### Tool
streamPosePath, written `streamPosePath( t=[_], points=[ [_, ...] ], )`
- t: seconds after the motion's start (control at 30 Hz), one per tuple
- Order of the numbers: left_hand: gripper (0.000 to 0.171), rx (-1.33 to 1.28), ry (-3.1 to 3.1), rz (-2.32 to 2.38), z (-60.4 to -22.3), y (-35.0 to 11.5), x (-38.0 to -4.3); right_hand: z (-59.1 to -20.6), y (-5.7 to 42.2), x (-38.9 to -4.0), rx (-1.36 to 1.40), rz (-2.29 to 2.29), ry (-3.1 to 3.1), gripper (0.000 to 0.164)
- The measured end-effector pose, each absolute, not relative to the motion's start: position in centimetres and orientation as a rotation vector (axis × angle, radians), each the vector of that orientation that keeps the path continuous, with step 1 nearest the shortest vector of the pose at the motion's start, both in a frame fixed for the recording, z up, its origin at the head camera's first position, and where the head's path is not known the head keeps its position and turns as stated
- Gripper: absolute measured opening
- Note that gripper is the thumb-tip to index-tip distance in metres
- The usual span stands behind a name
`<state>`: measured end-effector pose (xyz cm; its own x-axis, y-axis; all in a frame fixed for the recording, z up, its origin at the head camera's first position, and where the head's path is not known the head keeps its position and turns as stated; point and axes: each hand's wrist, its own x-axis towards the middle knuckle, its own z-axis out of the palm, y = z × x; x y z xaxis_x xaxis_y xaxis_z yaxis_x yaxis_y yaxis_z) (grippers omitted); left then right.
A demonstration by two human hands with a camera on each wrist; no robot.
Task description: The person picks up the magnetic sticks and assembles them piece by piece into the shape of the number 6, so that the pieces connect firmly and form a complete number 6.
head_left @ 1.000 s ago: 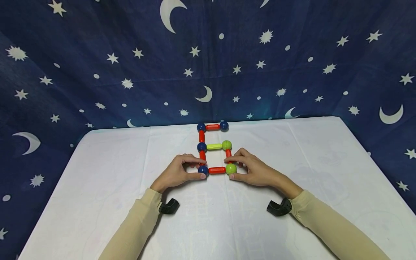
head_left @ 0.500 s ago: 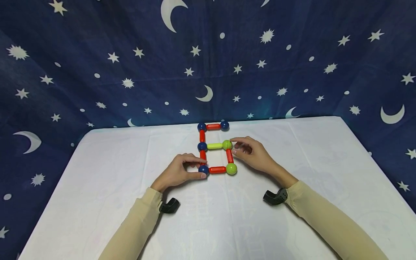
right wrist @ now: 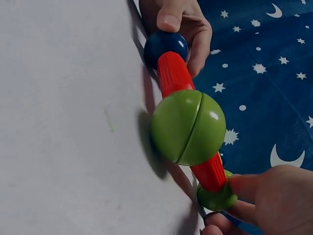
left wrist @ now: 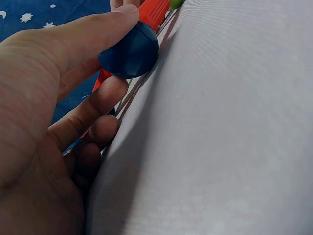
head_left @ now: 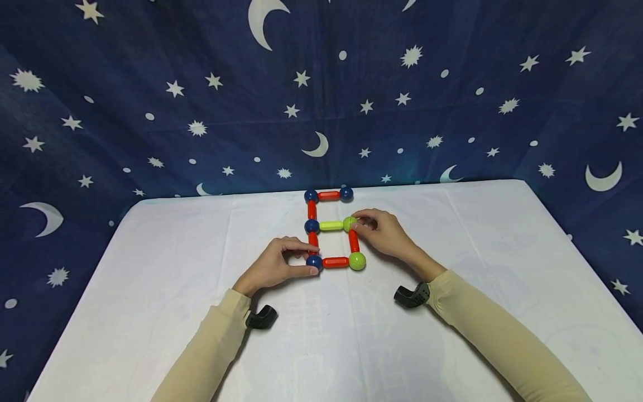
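A flat figure of coloured balls and rods lies on the white table (head_left: 211,346). My left hand (head_left: 273,263) pinches the near-left blue ball (left wrist: 132,51) between thumb and fingers. At the right side, my right hand (head_left: 389,235) pinches the upper green ball (right wrist: 215,199) with its thumb and a finger. A yellow-green rod (head_left: 331,225) joins that ball to the middle blue ball (head_left: 312,226). From it a red rod (head_left: 354,242) runs down to the lower green ball (right wrist: 188,128). Another red rod (head_left: 335,262) links the lower green ball with the near-left blue ball.
Above the square, a red rod (head_left: 312,210) leads to the far-left blue ball (head_left: 311,196). A further red rod (head_left: 329,196) ends in the far-right blue ball (head_left: 346,194). Behind the table's back edge hangs a dark blue cloth (head_left: 241,134) with stars and moons.
My right hand has left the lower green ball, moved away from me and taken hold of the upper green ball. The left hand has stayed at the near-left blue ball.
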<state>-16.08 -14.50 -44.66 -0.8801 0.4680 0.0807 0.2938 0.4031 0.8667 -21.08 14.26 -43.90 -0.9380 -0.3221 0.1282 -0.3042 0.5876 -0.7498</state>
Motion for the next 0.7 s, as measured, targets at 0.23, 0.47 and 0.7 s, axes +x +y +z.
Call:
streamPosePath(
  t=[0.23, 0.47, 0.7],
  points=[
    [0.039, 0.693, 2.47, 1.475, -44.6, -14.5, -16.1, -43.9, 15.3, -18.8, -0.672, -1.454, 2.697, 0.03],
    [0.04, 0.724, 2.477, 1.491, -44.6, -14.7, -16.1, -44.5, 16.0, -16.6, -0.933, -1.432, 2.569, 0.034],
    [0.038, 0.7, 2.468, 1.511, -44.7, -14.7, -16.0, -45.3, 16.0, -16.2, -0.914, -1.485, 2.538, 0.035]
  ],
)
